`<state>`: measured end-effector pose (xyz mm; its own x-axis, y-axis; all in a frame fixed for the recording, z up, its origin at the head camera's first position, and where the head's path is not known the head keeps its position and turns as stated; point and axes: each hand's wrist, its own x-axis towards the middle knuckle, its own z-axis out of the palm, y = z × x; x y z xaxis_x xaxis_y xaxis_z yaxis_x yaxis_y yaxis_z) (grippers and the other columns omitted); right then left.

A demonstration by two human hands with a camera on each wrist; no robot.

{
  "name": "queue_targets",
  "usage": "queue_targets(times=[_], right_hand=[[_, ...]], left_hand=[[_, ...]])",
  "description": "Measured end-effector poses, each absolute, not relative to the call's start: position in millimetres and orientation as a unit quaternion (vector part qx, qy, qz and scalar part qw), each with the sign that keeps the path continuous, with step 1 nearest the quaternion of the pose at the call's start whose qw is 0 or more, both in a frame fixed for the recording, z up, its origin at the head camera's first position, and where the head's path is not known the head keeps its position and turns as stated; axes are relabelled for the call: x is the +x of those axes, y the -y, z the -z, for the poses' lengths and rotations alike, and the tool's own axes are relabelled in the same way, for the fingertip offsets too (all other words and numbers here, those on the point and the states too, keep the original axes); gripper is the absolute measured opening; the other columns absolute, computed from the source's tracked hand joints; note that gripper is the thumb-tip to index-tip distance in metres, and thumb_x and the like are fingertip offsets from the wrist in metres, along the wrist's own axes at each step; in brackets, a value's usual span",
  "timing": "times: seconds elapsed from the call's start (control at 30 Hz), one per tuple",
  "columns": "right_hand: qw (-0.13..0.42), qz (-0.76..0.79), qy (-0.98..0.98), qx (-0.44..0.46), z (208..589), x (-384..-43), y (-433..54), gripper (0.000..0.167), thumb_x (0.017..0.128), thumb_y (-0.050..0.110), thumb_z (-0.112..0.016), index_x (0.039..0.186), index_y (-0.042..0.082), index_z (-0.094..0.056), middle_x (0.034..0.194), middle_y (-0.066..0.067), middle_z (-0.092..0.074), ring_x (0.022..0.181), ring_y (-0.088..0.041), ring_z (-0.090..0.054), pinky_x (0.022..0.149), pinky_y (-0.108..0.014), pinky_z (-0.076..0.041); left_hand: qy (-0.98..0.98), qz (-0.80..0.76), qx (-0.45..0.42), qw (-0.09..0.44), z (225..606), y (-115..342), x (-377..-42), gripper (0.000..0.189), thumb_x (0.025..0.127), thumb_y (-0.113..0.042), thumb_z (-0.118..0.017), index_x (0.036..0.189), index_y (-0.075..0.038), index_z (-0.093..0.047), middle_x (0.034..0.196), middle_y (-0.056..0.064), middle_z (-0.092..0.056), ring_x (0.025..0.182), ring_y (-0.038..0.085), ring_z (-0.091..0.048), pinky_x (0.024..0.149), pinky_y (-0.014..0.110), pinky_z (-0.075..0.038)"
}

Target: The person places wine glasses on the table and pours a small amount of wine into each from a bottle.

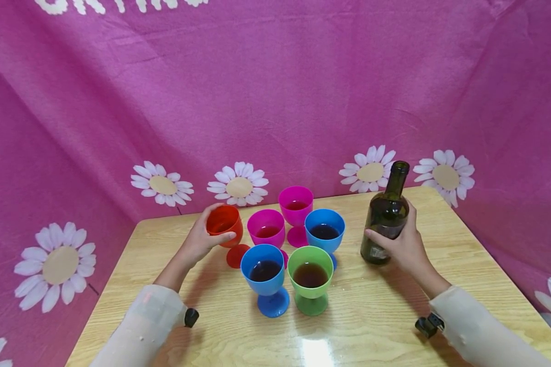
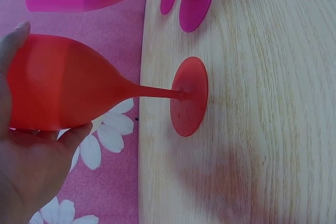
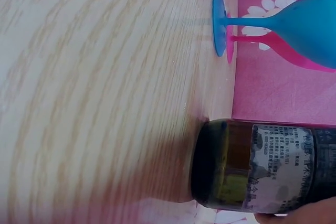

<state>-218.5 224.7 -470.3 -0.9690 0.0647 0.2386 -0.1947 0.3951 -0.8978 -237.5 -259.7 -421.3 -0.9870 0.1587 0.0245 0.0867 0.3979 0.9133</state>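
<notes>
My left hand grips the bowl of a red goblet, thumb on the near side. Dark liquid shows inside it, and its round foot is at the tabletop. On the right, my right hand holds a dark green wine bottle round its body. The bottle is upright and uncapped, its printed label facing the right wrist camera. Between the hands stand two magenta goblets, two blue goblets and a green goblet, each with dark liquid in it.
A light wooden table carries everything. Behind and beside it hangs a magenta cloth with white daisies, close to the table's back edge. The standing goblets are grouped tightly, with bare wood between them and the bottle.
</notes>
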Motion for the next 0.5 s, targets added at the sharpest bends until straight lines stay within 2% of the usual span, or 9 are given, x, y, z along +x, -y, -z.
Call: queue_targets(times=[0.3, 0.5], right_hand=[[0.112, -0.539, 0.835, 0.025, 468.1, -215.8, -225.5, 0.115, 0.087, 0.036, -0.085, 0.163, 0.036, 0.002, 0.156, -0.028, -0.039, 0.139, -0.05, -0.041, 0.111, -0.077, -0.028], [0.108, -0.547, 0.829, 0.041, 466.3, -213.3, -227.3, 0.12, 0.085, 0.029, -0.087, 0.162, 0.04, 0.004, 0.16, -0.025, -0.035, 0.143, -0.049, -0.036, 0.112, -0.076, -0.025]], left_hand=[[-0.835, -0.543, 0.076, 0.042, 419.5, 259.6, -238.0, 0.093, 0.086, -0.023, -0.085, 0.16, -0.018, -0.028, 0.153, 0.013, -0.045, 0.14, 0.037, -0.042, 0.098, 0.05, -0.057], [-0.846, -0.525, 0.078, 0.048, 415.3, 260.2, -237.7, 0.095, 0.087, -0.025, -0.085, 0.161, -0.021, -0.027, 0.153, 0.013, -0.044, 0.14, 0.038, -0.042, 0.096, 0.05, -0.057]])
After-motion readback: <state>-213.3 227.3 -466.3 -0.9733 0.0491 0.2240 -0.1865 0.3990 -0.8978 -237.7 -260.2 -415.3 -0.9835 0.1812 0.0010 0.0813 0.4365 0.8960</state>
